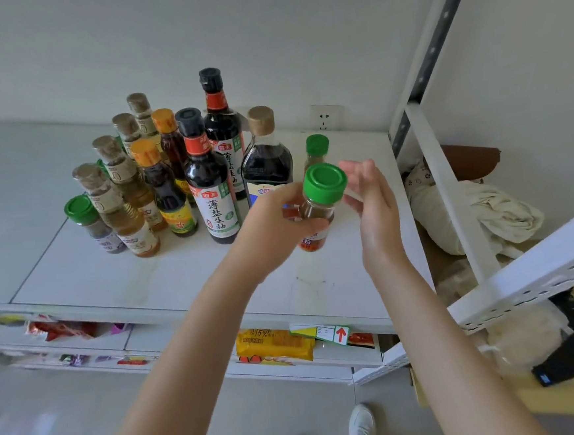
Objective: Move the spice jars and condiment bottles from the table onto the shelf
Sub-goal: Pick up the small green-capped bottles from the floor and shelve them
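Jar (319,209) of perhaps brown powder

Three green-capped jars (324,183) plainly visible, perhaps more hidden behind. Four pale bottles (126,226) with brownish caps. Two orange-capped bottles (169,195). Two black-capped soy bottles (207,185). One cork-capped bottle (265,160).

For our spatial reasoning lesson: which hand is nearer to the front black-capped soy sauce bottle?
Left. The left hand, gripping a green-capped jar, is just to the right of the soy sauce bottle; the right hand, open, lies beyond that jar.
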